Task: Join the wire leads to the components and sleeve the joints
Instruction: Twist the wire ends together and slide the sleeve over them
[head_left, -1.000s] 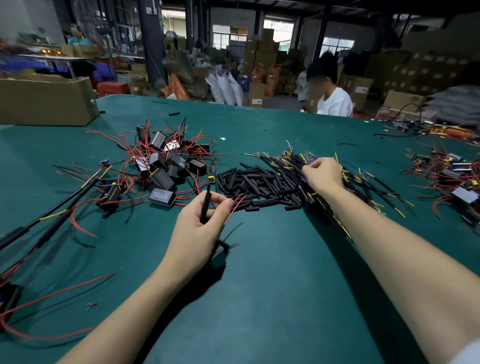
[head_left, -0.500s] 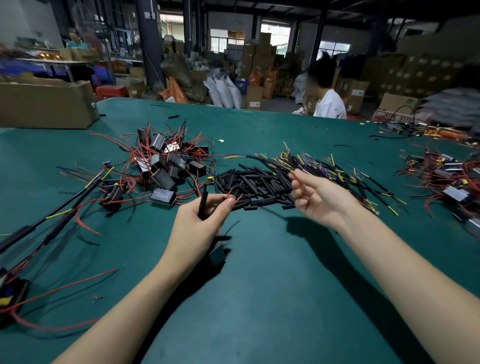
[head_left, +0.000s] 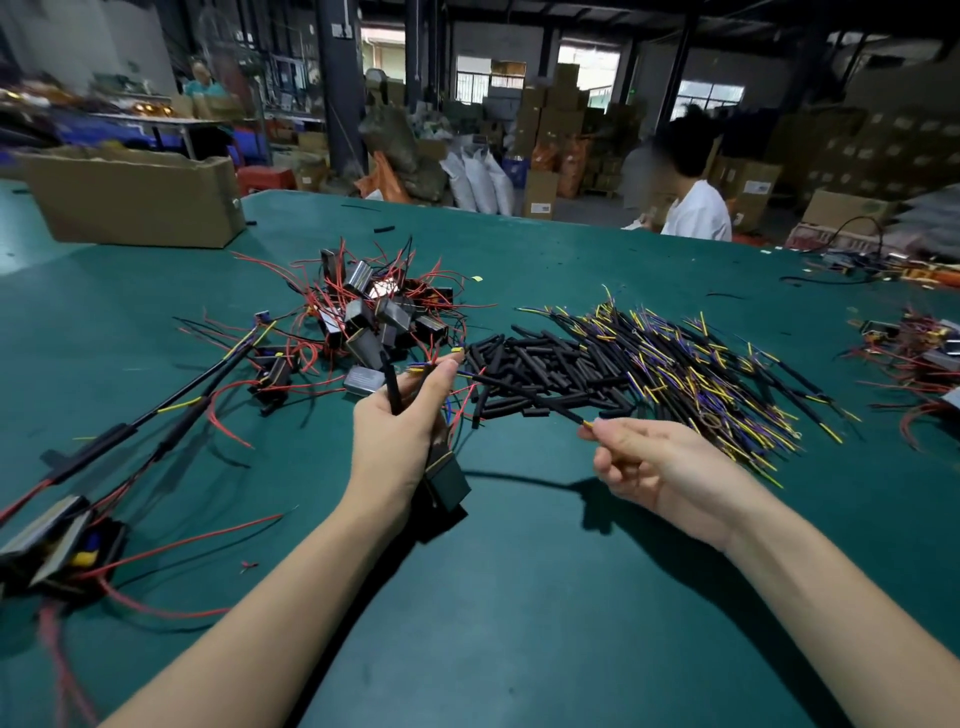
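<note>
Left grip is curled round a black box part with a sleeve tube sticking up, probably parked there so it's ready to slide on; right grip pinches the yellow tip of one wire lead, stretched across to the left fingertips, I'd guess to line the bare ends up; spare sleeves and leads sit piled within reach on the table, loose parts just left of them.

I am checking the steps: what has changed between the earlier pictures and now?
The right hand left the wire pile and drew back toward the person, now pinching one black wire by its yellow tip. The left hand kept gripping the black tube and component.
</note>
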